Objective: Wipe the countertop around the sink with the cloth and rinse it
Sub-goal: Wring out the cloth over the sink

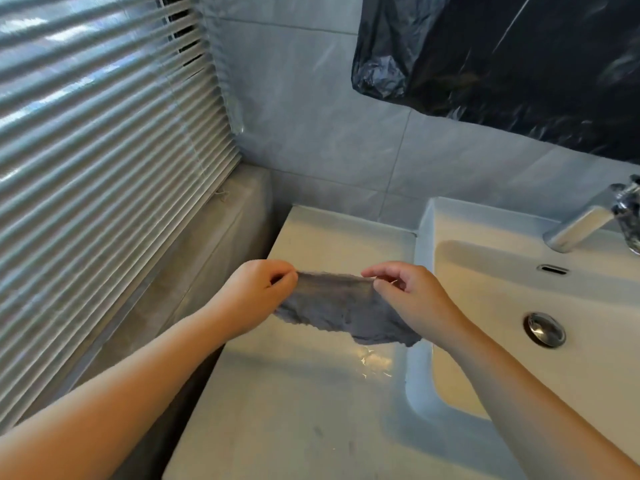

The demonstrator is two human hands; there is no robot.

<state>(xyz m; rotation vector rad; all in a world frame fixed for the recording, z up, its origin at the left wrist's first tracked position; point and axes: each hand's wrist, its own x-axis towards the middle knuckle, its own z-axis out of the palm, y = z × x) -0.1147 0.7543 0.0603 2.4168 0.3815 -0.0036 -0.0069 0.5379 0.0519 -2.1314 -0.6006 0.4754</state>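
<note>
A small grey cloth [341, 308] hangs stretched between both hands just above the white countertop [298, 393], left of the sink basin [540, 306]. My left hand [256, 296] pinches its top left corner. My right hand [408, 294] pinches the top right corner. The cloth's lower edge droops toward the counter and the basin's left rim. A wet glossy patch shows on the counter below the cloth.
A chrome faucet [588, 223] stands at the back right, with an overflow slot and a round drain plug [544, 329] in the basin. Window blinds [97, 161] and a grey ledge [194, 258] run along the left. A black plastic sheet [502, 60] hangs on the tiled wall.
</note>
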